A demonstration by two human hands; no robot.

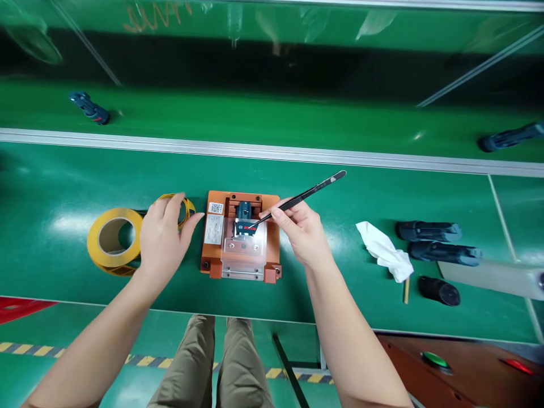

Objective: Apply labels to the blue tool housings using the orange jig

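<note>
My right hand pinches a pair of black tweezers. Their tips touch or hover just over a small dark label with red lettering. This label lies at the upper edge of a clear plastic plate on an orange-brown fixture. A dark blue tool housing sits in the fixture, partly covered by the label and plate. To the left, my left hand is open, thumb apart from the fingers, beside a yellow label roll. Behind its fingers shows a second yellow roll, mostly hidden.
Right on the green bench lie a crumpled white tissue, two dark tool bodies and a black cylindrical part. Along the back runs a metal rail. Beyond it stand a tool at left and another at right.
</note>
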